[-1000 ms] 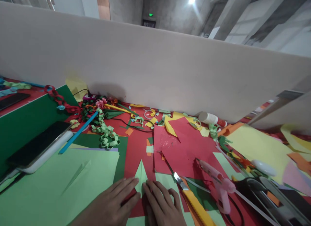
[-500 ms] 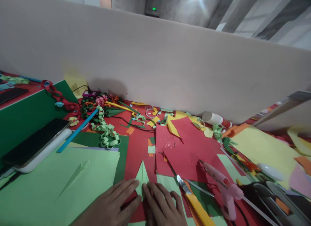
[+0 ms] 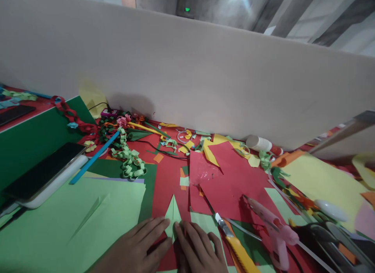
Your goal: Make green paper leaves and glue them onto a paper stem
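Pointed green paper fold [image 3: 173, 215] (flat, under fingertips)

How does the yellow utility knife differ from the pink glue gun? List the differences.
The yellow utility knife is straight and slim, with a bare metal blade pointing away from the person. The pink glue gun is bent, its handle angling off from the nozzle. The knife lies close beside the right hand; the glue gun lies farther right. Both rest untouched on the paper-strewn table, pointing the same way.

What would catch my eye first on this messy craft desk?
Probably the two hands at the bottom edge, left hand and right hand, pressing flat on a pointed light-green folded paper. Just right lie a yellow utility knife and a pink glue gun.
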